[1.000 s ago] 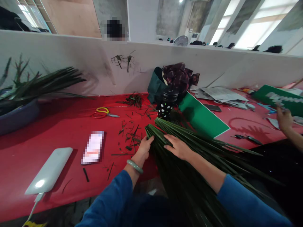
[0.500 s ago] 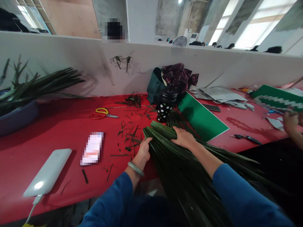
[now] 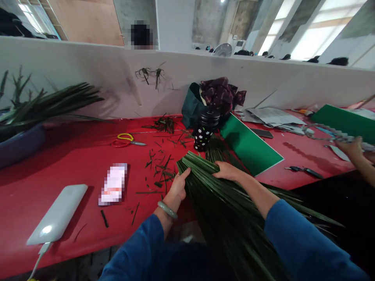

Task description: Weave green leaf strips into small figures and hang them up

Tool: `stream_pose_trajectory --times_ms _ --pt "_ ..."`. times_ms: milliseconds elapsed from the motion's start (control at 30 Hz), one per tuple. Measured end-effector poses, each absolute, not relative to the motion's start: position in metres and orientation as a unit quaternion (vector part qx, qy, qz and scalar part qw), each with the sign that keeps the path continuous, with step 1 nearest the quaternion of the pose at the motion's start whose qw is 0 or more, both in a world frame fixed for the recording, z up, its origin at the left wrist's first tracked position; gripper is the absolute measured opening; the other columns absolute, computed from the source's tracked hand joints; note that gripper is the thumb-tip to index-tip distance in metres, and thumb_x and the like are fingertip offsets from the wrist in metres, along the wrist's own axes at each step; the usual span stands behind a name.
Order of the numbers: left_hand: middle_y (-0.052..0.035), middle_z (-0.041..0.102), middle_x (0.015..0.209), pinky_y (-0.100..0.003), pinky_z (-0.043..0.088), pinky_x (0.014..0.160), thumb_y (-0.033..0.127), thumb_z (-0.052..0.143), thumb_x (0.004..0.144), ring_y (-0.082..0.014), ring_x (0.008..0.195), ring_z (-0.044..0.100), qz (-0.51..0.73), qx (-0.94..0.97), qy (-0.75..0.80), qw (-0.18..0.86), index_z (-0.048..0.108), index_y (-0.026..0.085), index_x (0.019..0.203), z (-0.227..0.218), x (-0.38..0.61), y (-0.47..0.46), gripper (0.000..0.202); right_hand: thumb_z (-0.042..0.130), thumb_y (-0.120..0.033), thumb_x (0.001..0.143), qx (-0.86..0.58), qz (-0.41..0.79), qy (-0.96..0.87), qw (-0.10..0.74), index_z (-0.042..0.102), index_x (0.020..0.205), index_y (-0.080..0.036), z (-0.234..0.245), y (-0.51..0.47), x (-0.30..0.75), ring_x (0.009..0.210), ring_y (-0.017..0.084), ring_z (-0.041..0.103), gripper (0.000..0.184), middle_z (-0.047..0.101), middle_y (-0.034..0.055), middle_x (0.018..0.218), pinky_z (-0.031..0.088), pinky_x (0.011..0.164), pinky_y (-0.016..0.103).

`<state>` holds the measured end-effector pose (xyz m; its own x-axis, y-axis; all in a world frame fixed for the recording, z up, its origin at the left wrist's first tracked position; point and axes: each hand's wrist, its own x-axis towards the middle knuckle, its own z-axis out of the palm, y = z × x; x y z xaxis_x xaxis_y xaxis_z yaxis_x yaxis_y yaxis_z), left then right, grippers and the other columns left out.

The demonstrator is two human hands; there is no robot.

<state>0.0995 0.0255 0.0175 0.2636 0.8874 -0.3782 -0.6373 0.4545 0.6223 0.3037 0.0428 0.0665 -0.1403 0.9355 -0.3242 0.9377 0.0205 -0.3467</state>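
A thick bundle of long dark green leaves point(image 3: 222, 203) lies across the red table point(image 3: 73, 164) and runs down toward me. My left hand point(image 3: 177, 186), with a pale green bangle on the wrist, grips the left edge of the bundle near its cut ends. Over the top of the cut ends lies my right hand point(image 3: 227, 171), its fingers curled round several leaves. Both sleeves are blue.
Yellow-handled scissors point(image 3: 129, 139), leaf scraps point(image 3: 161, 171), a phone point(image 3: 113, 183) and a white power bank point(image 3: 57, 214) lie left of the bundle. Behind stand a flowered black bottle point(image 3: 205, 130), a green board point(image 3: 249, 145) and a bag. Another person's hand point(image 3: 350, 150) works at the right.
My right hand slid up the bundle from its middle to the cut ends and closed on them. The left hand stayed at the bundle's left edge. The other person's hand shifted.
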Motion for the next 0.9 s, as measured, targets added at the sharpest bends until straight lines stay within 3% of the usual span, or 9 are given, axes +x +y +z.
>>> stream_pose_trajectory --times_ms 100,200,533,700,900 --pt "-0.008 0.066 0.079 -0.036 0.047 0.076 0.028 0.063 0.062 -0.0194 0.071 0.062 0.486 0.168 0.342 0.786 0.057 0.014 0.092 0.018 0.096 0.023 0.034 0.057 -0.041 0.061 0.654 -0.263 0.709 -0.027 0.049 0.099 -0.014 0.074 0.045 0.31 0.081 0.019 0.056 0.047 0.059 0.0079 0.096 0.04 0.066 0.023" --pt "-0.0072 0.066 0.078 -0.036 0.047 0.076 0.027 0.064 0.061 -0.0193 0.07 0.062 0.491 0.153 0.35 0.783 0.058 0.014 0.089 0.018 0.094 0.021 0.031 0.056 -0.042 0.061 0.669 -0.203 0.715 -0.026 0.047 0.103 -0.013 0.08 0.048 0.318 0.084 0.02 0.055 0.051 0.058 0.0091 0.097 0.039 0.068 0.024" --pt "-0.0052 0.066 0.077 -0.034 0.048 0.074 0.025 0.065 0.06 -0.0178 0.069 0.063 0.514 0.119 0.373 0.763 0.058 0.015 0.088 0.011 0.091 0.021 0.03 0.044 -0.047 0.07 0.809 -0.012 0.583 0.073 0.043 0.105 -0.016 0.105 0.043 0.37 0.077 0.026 0.057 0.047 0.059 0.0128 0.086 0.039 0.058 0.031" --pt "-0.006 0.066 0.077 -0.032 0.049 0.073 0.025 0.064 0.061 -0.0179 0.07 0.063 0.506 0.101 0.391 0.762 0.058 0.014 0.087 0.011 0.08 0.022 0.029 0.046 -0.039 0.071 0.844 0.034 0.524 0.11 0.044 0.101 -0.015 0.115 0.038 0.395 0.078 0.029 0.057 0.039 0.06 0.0137 0.082 0.039 0.057 0.033" --pt "-0.0058 0.066 0.081 -0.033 0.049 0.074 0.026 0.064 0.062 -0.0177 0.072 0.062 0.524 0.106 0.421 0.733 0.058 0.016 0.089 0.011 0.064 0.023 0.03 0.046 -0.042 0.074 0.888 0.053 0.452 0.066 0.046 0.104 -0.011 0.157 -0.006 0.419 0.08 0.027 0.057 0.043 0.059 0.0186 0.088 0.036 0.056 0.031"
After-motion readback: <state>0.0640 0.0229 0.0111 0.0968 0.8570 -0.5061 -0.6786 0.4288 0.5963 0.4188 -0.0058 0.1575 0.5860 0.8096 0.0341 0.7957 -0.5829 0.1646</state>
